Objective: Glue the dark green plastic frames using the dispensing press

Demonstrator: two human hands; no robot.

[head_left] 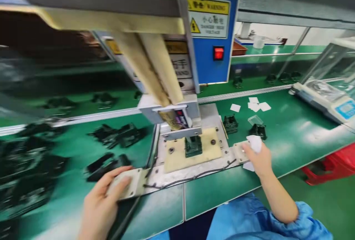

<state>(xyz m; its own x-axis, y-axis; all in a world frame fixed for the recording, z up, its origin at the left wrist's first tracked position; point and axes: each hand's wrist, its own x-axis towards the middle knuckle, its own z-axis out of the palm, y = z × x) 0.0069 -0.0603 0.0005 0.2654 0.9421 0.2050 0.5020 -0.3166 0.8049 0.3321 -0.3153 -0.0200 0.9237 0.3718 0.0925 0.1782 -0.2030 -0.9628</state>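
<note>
My left hand (104,199) lies flat with fingers stretched on the left button pad (132,185) of a press machine. My right hand (258,157) rests on the right button pad (240,151) and pinches a small white piece (255,143). Between the pads, a dark green part (193,146) sits on the beige fixture plate (208,151) under the press head (177,120). The blue machine body (210,36) carries a yellow warning label and a lit red switch (218,53).
Several dark parts (118,136) lie on the green mat to the left, blurred. Two more dark parts (230,124) and white slips (257,105) lie right of the press. A weighing scale (324,95) stands far right. A red bin (330,166) sits below the table edge.
</note>
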